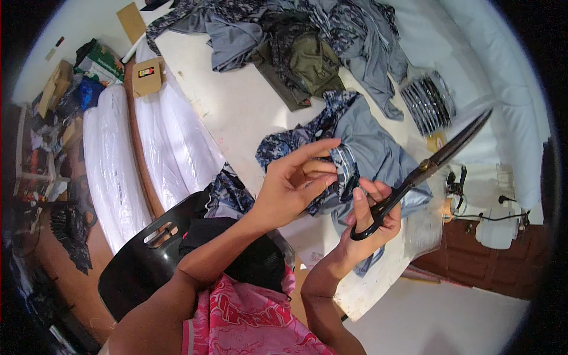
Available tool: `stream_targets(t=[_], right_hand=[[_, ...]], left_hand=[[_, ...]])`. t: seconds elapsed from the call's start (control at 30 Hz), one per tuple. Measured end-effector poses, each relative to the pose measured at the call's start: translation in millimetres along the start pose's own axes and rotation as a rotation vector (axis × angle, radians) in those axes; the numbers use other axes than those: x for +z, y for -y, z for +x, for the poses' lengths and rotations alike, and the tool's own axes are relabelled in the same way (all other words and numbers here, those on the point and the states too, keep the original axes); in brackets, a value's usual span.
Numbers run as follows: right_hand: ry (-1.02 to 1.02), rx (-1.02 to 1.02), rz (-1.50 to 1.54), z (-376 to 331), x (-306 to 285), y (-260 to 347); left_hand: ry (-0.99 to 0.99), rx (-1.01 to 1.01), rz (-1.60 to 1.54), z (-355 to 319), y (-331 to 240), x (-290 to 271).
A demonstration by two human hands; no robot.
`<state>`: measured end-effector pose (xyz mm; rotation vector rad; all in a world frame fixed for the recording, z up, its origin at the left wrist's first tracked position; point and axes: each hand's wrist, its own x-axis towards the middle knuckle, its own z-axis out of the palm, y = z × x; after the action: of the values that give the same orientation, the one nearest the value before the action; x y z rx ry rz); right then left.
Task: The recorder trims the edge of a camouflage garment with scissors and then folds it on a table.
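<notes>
My left hand (pixel 291 188) pinches the edge of a blue camouflage garment (pixel 290 142), where a pale, frayed-looking seam strip (pixel 342 158) is turned up between the fingers. The garment's plain grey side (pixel 374 141) spreads over the table to the right. In my right hand (pixel 374 229) is a pair of large black-handled scissors (pixel 436 161), its blades together and pointing up and to the right, away from the cloth. The thumb and fingertips of that hand come close to the turned-up edge; whether they touch it, I cannot tell.
More grey and camouflage garments (pixel 367 35) and an olive piece (pixel 313 62) lie across the far part of the white table (pixel 219 97). A stack of black-banded packets (pixel 427 103) sits at the right. White plastic-wrapped rolls (pixel 115 165) and a black chair (pixel 139 260) stand left.
</notes>
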<state>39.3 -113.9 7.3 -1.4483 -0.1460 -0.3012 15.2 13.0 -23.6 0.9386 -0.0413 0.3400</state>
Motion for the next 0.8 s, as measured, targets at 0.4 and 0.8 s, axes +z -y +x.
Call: stream_targets(t=[0.4,0.8], right_hand=[[0.109,-0.003,-0.018,14,-5,-16],[0.146,0.022,-0.058,11,-35,-32]], left_hand=[[0.055,-0.058,0.030,2,6,3],[0.151,-0.262,0.261,3,3,6]])
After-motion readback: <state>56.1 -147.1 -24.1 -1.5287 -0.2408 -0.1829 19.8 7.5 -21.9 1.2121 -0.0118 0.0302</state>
